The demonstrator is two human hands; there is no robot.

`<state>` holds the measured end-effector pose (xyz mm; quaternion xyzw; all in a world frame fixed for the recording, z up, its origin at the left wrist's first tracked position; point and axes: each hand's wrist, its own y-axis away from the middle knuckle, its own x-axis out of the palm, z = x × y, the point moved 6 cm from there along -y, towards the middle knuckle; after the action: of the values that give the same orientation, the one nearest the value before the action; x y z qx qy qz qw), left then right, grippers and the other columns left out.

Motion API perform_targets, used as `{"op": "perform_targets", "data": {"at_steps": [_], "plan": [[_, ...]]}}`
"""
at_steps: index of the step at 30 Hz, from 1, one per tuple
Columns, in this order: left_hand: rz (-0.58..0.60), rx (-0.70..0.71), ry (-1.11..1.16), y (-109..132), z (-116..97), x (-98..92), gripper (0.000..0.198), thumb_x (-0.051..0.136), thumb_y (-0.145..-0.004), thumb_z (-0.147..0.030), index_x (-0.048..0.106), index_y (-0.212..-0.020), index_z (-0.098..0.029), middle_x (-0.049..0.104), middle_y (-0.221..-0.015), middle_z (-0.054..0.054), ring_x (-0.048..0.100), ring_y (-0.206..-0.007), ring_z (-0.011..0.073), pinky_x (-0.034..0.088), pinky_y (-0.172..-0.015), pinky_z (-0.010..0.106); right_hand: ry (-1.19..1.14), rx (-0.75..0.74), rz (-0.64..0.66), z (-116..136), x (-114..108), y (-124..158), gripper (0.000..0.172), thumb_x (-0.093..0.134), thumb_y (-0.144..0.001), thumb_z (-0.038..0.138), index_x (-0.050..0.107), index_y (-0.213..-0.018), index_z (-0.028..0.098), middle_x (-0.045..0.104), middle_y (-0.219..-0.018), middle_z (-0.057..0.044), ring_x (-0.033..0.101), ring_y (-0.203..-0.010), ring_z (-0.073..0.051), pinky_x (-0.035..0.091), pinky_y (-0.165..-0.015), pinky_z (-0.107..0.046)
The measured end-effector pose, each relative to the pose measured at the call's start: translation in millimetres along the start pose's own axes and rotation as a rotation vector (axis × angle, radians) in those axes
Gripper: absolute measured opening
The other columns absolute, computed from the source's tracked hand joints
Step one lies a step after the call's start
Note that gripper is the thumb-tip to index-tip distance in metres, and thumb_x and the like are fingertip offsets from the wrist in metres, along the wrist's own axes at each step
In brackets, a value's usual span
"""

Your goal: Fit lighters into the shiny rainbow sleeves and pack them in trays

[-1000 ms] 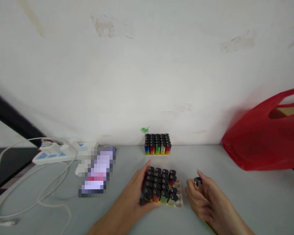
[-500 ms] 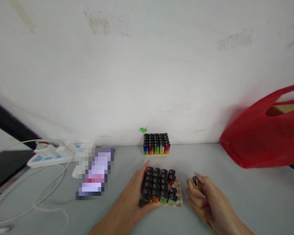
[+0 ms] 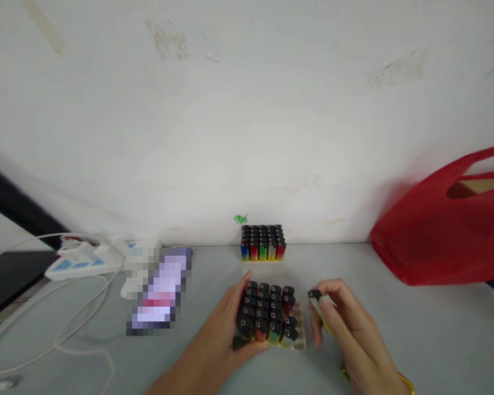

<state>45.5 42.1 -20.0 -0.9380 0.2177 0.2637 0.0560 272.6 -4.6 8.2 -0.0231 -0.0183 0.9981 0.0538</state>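
Note:
My left hand (image 3: 226, 321) is wrapped round the left side of a clear tray (image 3: 299, 329) near the table's front. Several black-topped lighters (image 3: 262, 312) stand upright in the tray; part of its right side holds none. To the right of the tray, my right hand (image 3: 341, 323) pinches a single lighter (image 3: 321, 311) between thumb and fingers. That lighter is tilted, with its black top toward the tray and a pale and yellow body. The two hands are apart.
A block of colourful lighters (image 3: 263, 244) stands against the wall. On the left are a phone (image 3: 160, 291), a power strip (image 3: 86, 263) and loose white cables (image 3: 102, 296). A red bag (image 3: 444, 230) rests at the right.
My right hand has turned and its fingers have shifted, so the lighter's body now shows and its black top is closer to the tray. My left hand and the tray have hardly moved.

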Motion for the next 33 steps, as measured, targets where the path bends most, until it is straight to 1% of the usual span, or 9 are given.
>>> {"op": "perform_targets", "data": {"at_steps": [2, 6, 9, 13, 16, 19, 25, 29, 33], "plan": [[-0.011, 0.008, 0.001, 0.6, -0.7, -0.6, 0.104, 0.083, -0.085, -0.021, 0.026, -0.171, -0.032, 0.042, -0.172, 0.009, 0.040, -0.158, 0.0348, 0.027, -0.135, 0.053, 0.043, -0.048, 0.001, 4.4, -0.9, 1.4, 0.032, 0.052, -0.109, 0.057, 0.062, -0.109, 0.026, 0.059, -0.078, 0.001, 0.058, -0.075, -0.019, 0.048, -0.072, -0.029], [-0.019, 0.030, 0.004, 3.0, -2.5, -0.8, 0.104, 0.083, -0.085, -0.021, 0.026, -0.170, -0.035, 0.042, -0.173, 0.007, 0.041, -0.158, 0.0356, 0.029, -0.135, 0.054, 0.108, -0.142, 0.075, 6.6, -0.6, 0.0, 0.027, 0.050, -0.112, 0.046, 0.067, -0.113, 0.025, 0.058, -0.092, -0.002, 0.056, -0.070, -0.017, 0.048, -0.066, -0.028], [-0.011, 0.045, 0.003, 3.8, -1.6, 0.2, 0.104, 0.084, -0.087, -0.022, 0.025, -0.171, -0.034, 0.042, -0.172, 0.008, 0.041, -0.158, 0.0350, 0.029, -0.135, 0.054, 0.143, -0.238, 0.135, 9.2, 0.9, -0.3, 0.025, 0.049, -0.112, 0.040, 0.068, -0.111, 0.025, 0.059, -0.101, -0.005, 0.063, -0.083, -0.019, 0.052, -0.074, -0.029], [-0.012, 0.055, -0.025, 3.4, 2.0, 0.5, 0.103, 0.084, -0.088, -0.025, 0.024, -0.171, -0.034, 0.042, -0.172, 0.009, 0.042, -0.157, 0.0362, 0.030, -0.134, 0.056, 0.240, -0.317, 0.041, 16.2, -5.2, 0.8, 0.019, 0.053, -0.111, 0.034, 0.069, -0.109, 0.026, 0.065, -0.103, -0.006, 0.065, -0.100, -0.023, 0.053, -0.088, -0.030], [-0.005, 0.054, -0.039, 3.8, 3.0, 0.2, 0.101, 0.083, -0.091, -0.028, 0.022, -0.172, -0.034, 0.040, -0.173, 0.010, 0.041, -0.158, 0.0368, 0.029, -0.134, 0.059, 0.331, -0.328, -0.044, 21.3, -10.6, 1.9, 0.014, 0.061, -0.107, 0.036, 0.072, -0.110, 0.027, 0.069, -0.100, -0.005, 0.067, -0.096, -0.024, 0.054, -0.087, -0.032], [0.008, 0.050, -0.052, 4.3, 2.7, 0.1, 0.101, 0.081, -0.092, -0.027, 0.020, -0.172, -0.035, 0.039, -0.174, 0.010, 0.039, -0.159, 0.0355, 0.028, -0.134, 0.058, 0.412, -0.307, -0.067, 22.9, -13.0, 2.3, 0.013, 0.068, -0.104, 0.038, 0.075, -0.109, 0.028, 0.072, -0.098, -0.004, 0.070, -0.093, -0.024, 0.057, -0.086, -0.033], [0.002, 0.080, -0.061, 3.5, 1.2, 0.2, 0.102, 0.082, -0.092, -0.029, 0.019, -0.172, -0.034, 0.041, -0.172, 0.011, 0.042, -0.157, 0.0362, 0.031, -0.133, 0.059, 0.496, -0.426, 0.031, 25.5, -6.4, 3.5, 0.012, 0.070, -0.103, 0.032, 0.074, -0.114, 0.028, 0.076, -0.104, -0.006, 0.073, -0.096, -0.024, 0.060, -0.086, -0.033], [0.009, 0.074, -0.057, 3.0, 2.3, 0.3, 0.100, 0.081, -0.092, -0.027, 0.020, -0.172, -0.032, 0.040, -0.173, 0.012, 0.041, -0.157, 0.0366, 0.030, -0.133, 0.059, 0.486, -0.457, 0.105, 23.7, -1.6, 3.0, 0.013, 0.065, -0.106, 0.026, 0.072, -0.117, 0.028, 0.074, -0.105, -0.006, 0.072, -0.095, -0.022, 0.060, -0.085, -0.032], [-0.001, 0.095, -0.056, 3.1, 5.1, 0.5, 0.099, 0.080, -0.093, -0.027, 0.020, -0.172, -0.035, 0.038, -0.174, 0.010, 0.040, -0.158, 0.0363, 0.029, -0.134, 0.058, 0.481, -0.476, 0.156, 24.8, 0.8, 3.0, 0.018, 0.062, -0.108, 0.023, 0.073, -0.121, 0.028, 0.073, -0.109, -0.006, 0.072, -0.097, -0.022, 0.061, -0.086, -0.031]]}}
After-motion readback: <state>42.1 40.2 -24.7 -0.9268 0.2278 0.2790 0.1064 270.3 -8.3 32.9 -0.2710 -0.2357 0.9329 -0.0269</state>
